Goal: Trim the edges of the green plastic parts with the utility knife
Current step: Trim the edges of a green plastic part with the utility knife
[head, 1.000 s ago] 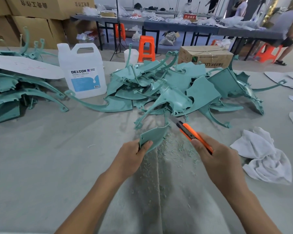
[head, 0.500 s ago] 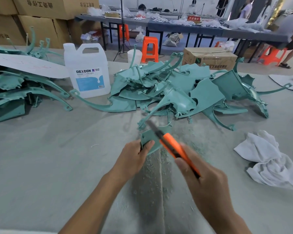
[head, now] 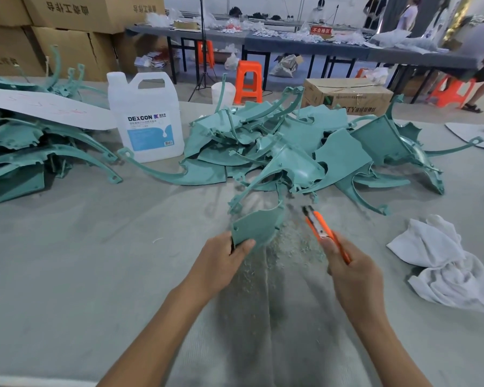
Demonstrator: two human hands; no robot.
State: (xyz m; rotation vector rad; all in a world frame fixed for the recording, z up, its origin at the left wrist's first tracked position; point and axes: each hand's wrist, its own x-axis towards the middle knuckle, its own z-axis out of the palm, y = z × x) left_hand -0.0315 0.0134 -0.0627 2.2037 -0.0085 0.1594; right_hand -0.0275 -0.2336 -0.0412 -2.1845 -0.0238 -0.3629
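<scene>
Left hand: grips one small green plastic part by its near left corner, thumb on top, fingers curled under. The part is held just above the middle of the surface, tilted, with its curved edge facing away from the person.

Right hand: closed around the orange handle of the utility knife, thumb pressed along the top of it. The knife points up and away toward the far edge. Its tip is blurred, so blade length cannot be read. Knife and held part are apart, with a clear gap between them.

Pale shavings lie scattered on the surface under and between both hands.

Main pile of green parts: beyond the hands, toward the far edge, loosely heaped. A second pile sits at the left edge with a white sheet lying across its top.

White jug labelled DEXCON: upright between the two piles, near the far edge.

Crumpled white cloth: near the right edge, just beside the right hand and not touching it.

Cardboard box: behind the main pile, past the far edge.
</scene>
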